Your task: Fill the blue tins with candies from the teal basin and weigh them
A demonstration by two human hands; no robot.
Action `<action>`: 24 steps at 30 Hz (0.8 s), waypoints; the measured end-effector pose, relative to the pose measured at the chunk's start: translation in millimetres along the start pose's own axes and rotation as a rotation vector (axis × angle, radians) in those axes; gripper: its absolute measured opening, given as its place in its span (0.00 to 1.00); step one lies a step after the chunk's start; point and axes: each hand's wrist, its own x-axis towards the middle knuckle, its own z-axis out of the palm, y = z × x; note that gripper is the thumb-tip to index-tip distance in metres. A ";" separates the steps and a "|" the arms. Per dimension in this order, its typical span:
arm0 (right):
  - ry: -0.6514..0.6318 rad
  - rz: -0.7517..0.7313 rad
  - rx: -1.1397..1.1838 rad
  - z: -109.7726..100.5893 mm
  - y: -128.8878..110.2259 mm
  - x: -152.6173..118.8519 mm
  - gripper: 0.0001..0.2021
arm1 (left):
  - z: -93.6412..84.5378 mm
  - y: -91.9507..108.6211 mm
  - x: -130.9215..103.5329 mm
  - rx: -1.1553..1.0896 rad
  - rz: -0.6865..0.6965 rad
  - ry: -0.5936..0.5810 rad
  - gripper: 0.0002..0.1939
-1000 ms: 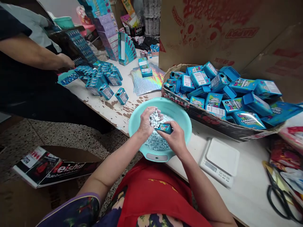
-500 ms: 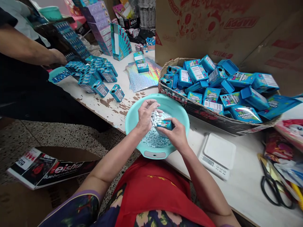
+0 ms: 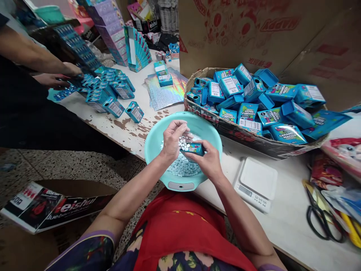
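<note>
Left hand (image 3: pixel 171 142): cupped over the basin (image 3: pixel 207 126), right at the mouth end of the blue box (image 3: pixel 194 148); fingers bent, tips partly hidden, and whether they press together I cannot tell!
Right hand (image 3: pixel 211 161): firm here, thumb and fingers pinching that blue box by its sides, the right end tucked out of sight in the grip.
Blue box: tipped on its side above the basin, opening toward the left hand; pellets mask the mouth, so how full it is stays unseen.
White pellets (image 3: pixel 184 144): a small heap between left hand and box, with plenty more in the basin below, part of them behind the hands.
Carton (image 3: pixel 242 139): far right of the basin, heaped with blue tins (image 3: pixel 231 86); the lower ones are buried.
Scale (image 3: pixel 256 180): right of the basin on the desk (image 3: pixel 296 229), display too small to read.
Scissors (image 3: pixel 320 210): further right, near a yellow thing cut by the frame edge.
Co-worker's hands (image 3: pixel 72 69): far left, beside a crowd of small boxes (image 3: pixel 109 84); body cut off, and whatever those fingers grip is too blurred to name.
</note>
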 end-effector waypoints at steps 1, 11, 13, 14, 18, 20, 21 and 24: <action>0.000 -0.002 0.006 0.5 0.3 0.1 0.19 | 0.0 -0.1 -0.1 -0.002 0.001 -0.002 0.14; -0.006 -0.009 0.002 2.5 0.1 0.5 0.19 | 0.4 -3.7 -2.0 0.057 0.080 -0.033 0.12; -0.001 -0.004 0.008 3.8 1.4 0.6 0.19 | 2.2 -5.1 -5.4 0.066 0.080 -0.052 0.12; -0.007 0.001 0.012 3.7 2.3 0.6 0.19 | 2.7 -4.7 -6.7 0.066 0.074 -0.074 0.12; 0.023 0.046 0.077 -9.8 5.1 0.3 0.21 | -7.8 6.5 -1.0 0.060 0.097 -0.077 0.12; 0.117 0.060 0.131 -23.5 4.6 1.3 0.22 | -22.8 12.2 8.4 0.165 0.099 -0.057 0.11; 0.173 0.051 0.155 -30.0 3.8 2.5 0.23 | -31.0 12.3 13.5 0.289 0.070 -0.092 0.10; 0.309 -0.040 0.205 -38.4 2.0 8.8 0.25 | -46.3 -5.2 24.8 0.856 -0.010 -0.402 0.07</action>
